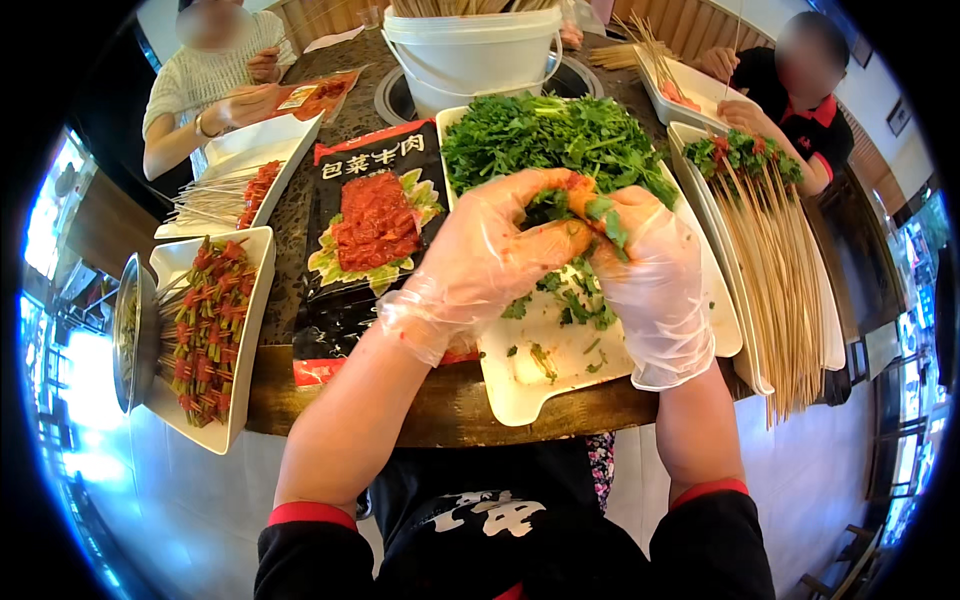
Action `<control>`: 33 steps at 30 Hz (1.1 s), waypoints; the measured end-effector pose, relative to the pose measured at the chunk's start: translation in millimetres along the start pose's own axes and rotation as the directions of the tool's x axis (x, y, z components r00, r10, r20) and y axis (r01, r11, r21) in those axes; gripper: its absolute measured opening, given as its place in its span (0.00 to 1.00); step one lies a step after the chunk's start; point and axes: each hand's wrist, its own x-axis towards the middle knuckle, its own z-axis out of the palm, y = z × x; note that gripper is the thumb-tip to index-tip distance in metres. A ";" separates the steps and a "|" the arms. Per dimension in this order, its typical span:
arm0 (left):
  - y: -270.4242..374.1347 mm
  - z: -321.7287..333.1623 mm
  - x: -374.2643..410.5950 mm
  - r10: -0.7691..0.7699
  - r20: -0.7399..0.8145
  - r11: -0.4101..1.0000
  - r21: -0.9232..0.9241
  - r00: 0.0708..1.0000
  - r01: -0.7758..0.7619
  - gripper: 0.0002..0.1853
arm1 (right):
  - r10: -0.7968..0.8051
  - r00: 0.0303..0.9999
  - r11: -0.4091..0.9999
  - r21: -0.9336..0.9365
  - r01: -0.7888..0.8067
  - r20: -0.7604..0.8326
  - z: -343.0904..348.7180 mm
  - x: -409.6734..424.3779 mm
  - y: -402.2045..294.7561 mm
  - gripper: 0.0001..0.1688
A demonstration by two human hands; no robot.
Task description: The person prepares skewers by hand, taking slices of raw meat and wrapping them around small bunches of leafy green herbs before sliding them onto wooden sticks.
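Note:
My left hand and my right hand, both in clear plastic gloves, meet above a white tray. Between their fingertips is a small bunch of cilantro, with some reddish stuff at the fingertips that I cannot make out. A big heap of chopped cilantro fills the tray's far end, and loose bits lie at its near end. Left of the tray lies a black food packet with red meat pieces on its face; whether these are printed or real I cannot tell.
At right, a white tray holds bamboo skewers tipped with greens. At left stand a tray of meat-and-green-stem skewers and a metal bowl. A white bucket of sticks stands behind. Two people sit across, handling skewers.

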 end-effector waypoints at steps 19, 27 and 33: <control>9.5 -8.3 0.5 -0.017 -0.085 0.982 -0.191 0.996 0.001 0.15 | 0.573 0.491 -0.034 0.618 -0.785 0.656 -6.8 7.9 12.5 0.21; 7.6 -3.0 -1.8 -0.059 -0.094 0.994 -0.094 0.994 0.050 0.14 | 0.505 0.791 0.212 0.838 -0.502 0.346 -1.5 1.8 8.9 0.13; 7.6 -5.2 -0.4 -0.068 -0.158 0.993 -0.105 0.985 0.052 0.14 | 0.353 0.934 0.620 0.763 -0.184 -0.062 4.7 3.3 4.3 0.11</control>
